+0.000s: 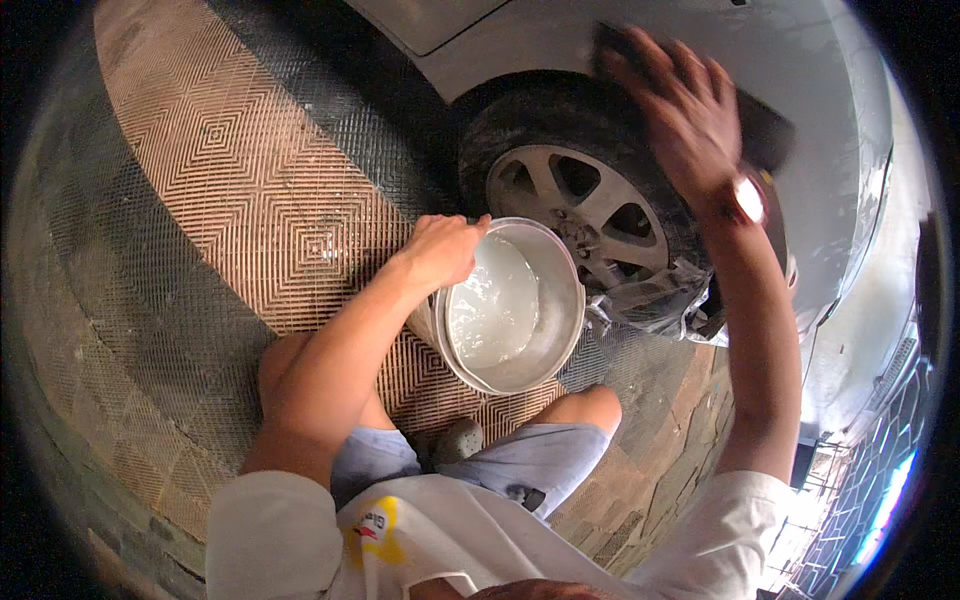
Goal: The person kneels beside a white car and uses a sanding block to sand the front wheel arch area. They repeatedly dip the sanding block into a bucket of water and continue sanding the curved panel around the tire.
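Observation:
My left hand (445, 250) grips the rim of a metal bucket (560, 330) that holds cloudy, pale liquid (492, 310). The bucket is in front of a dirty car wheel (575, 235) with a dark tire (505, 115) and spoked rim. My right hand (685, 110) is raised over the fender (820, 90) just above the tire, blurred by motion. A dark shape sits at its fingertips; I cannot make out whether it is held or is shadow. A crumpled, shiny piece (670, 300) lies at the lower right of the wheel.
Patterned grid mats (230, 180) in tan and dark grey cover the floor under and around my bent legs (540, 450). The pale car body (840, 200) extends along the top and right. A bright metal mesh (870, 480) shows at the lower right edge.

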`<state>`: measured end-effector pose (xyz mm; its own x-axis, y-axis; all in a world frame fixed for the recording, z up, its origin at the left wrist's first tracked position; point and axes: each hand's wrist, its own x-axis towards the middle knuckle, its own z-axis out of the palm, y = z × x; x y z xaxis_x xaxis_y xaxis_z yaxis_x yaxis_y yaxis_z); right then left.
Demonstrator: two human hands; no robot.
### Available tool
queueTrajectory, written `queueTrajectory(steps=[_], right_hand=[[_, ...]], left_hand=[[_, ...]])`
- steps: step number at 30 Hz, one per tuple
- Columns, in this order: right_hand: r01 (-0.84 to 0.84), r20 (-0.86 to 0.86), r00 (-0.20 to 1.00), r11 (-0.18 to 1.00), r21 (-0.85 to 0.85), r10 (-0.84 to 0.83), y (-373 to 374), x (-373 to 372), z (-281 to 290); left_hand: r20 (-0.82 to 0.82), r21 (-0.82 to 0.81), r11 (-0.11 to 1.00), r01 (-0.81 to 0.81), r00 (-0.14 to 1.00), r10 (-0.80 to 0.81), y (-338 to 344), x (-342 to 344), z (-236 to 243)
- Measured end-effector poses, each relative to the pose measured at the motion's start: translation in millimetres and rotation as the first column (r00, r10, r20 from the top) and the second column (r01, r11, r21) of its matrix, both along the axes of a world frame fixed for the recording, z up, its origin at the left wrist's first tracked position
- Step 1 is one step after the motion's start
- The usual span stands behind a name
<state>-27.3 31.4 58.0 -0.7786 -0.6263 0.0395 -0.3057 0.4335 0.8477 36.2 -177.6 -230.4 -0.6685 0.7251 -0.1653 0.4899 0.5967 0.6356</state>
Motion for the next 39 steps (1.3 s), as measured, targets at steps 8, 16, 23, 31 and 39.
queueTrajectory(steps=[8,16,23,31,39], right_hand=[[0.108,0.016,0.994,0.994,-0.007,-0.108,27.7,41.2,36.3],[-0.02,0.099,0.995,0.998,-0.055,0.026,-37.1,-12.7,4.9],[-0.007,-0.009,1.0,0.997,-0.071,0.006,11.3,14.2,11.0],[-0.001,0.026,1.0,0.996,-0.092,0.003,7.1,17.4,16.7],[-0.191,0.05,0.978,0.969,-0.154,0.201,-8.1,-41.7,-27.3]], left_hand=[[0.07,0.06,0.998,-0.009,0.998,0.005,-8.2,-3.9,1.4],[0.061,0.053,0.998,-0.025,0.998,0.021,-13.0,-2.5,-3.6],[0.039,0.003,1.0,0.017,0.999,-0.017,-3.5,-4.8,7.9],[0.047,0.069,0.996,-0.048,0.998,0.044,-12.9,-1.6,3.5],[0.042,0.055,0.998,-0.005,0.999,0.003,-2.7,-3.6,0.5]])
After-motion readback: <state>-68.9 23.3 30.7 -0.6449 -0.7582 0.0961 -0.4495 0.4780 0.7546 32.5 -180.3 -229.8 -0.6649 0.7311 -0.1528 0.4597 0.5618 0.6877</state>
